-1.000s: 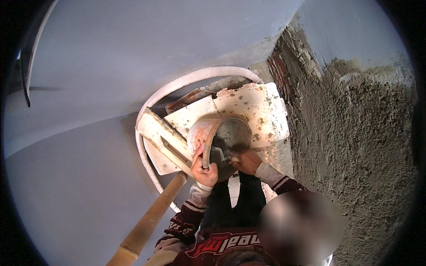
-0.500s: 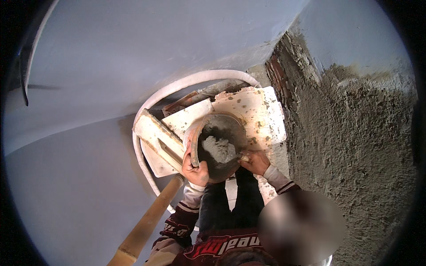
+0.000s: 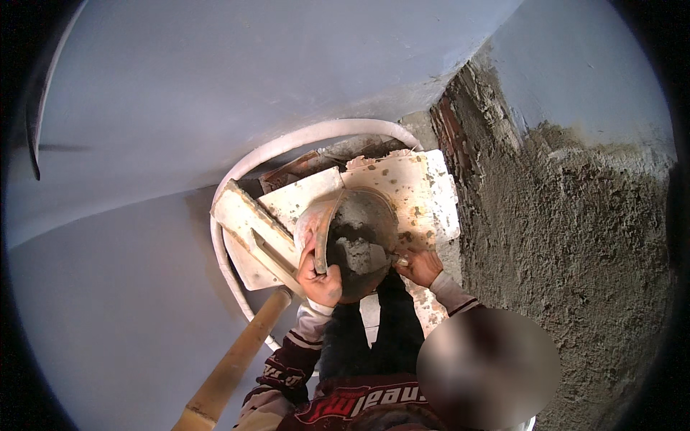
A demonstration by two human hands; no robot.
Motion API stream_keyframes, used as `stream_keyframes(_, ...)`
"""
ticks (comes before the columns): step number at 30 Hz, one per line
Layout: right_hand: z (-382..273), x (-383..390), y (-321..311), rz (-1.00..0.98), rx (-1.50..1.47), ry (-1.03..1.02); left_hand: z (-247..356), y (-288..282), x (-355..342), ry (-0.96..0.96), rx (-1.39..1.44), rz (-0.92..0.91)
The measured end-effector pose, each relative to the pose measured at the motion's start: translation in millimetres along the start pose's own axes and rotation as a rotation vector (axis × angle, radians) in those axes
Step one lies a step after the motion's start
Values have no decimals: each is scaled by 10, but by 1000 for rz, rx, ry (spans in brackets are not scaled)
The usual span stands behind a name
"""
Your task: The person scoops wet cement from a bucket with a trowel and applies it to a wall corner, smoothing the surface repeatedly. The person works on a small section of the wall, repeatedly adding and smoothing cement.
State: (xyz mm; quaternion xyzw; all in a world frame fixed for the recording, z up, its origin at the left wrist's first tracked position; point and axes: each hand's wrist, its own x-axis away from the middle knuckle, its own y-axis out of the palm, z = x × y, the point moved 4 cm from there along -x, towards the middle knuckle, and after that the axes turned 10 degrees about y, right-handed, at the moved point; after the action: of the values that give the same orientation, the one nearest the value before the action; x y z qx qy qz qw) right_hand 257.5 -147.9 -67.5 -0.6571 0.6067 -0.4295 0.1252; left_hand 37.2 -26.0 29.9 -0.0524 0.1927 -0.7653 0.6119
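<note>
My left hand (image 3: 320, 283) is closed over the near left rim of a tilted, mortar-stained bucket (image 3: 309, 226). Inside, grey wet mortar (image 3: 357, 210) coats the far wall, and a lump lies nearer me. At the bucket's near right edge, my right hand (image 3: 420, 266) is closed round the light-coloured handle of a trowel (image 3: 374, 257). Its blade reaches into the bucket among the mortar, partly covered by it.
Beneath the bucket are pale, splattered boards (image 3: 420, 194). A wooden float (image 3: 262, 241) lies left of it, beside a bamboo pole (image 3: 233, 359). A white hose (image 3: 302, 134) curves around them. Rough mortar (image 3: 568, 251) covers the right wall; painted wall (image 3: 180, 93) rises behind.
The trowel and the lump of mortar have come nearer me inside the bucket, and a dark gap shows behind them. My left hand keeps its hold on the rim.
</note>
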Motion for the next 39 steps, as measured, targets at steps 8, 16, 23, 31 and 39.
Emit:
stream_keyframes(8,215,24,17,-31,-218,35,65,69,-17,-77,37,103)
stream_keyframes(16,492,-254,-590,76,-232,273,-105,-25,36,-133,48,82)
stream_keyframes(23,513,-418,-612,226,-190,56,-61,23,-58,-163,111,157)
stream_keyframes(31,670,-304,-435,170,-430,208,-96,-33,-192,-252,199,213)
stream_keyframes(39,1040,-517,-660,316,-522,430,-206,-144,-134,-249,123,214)
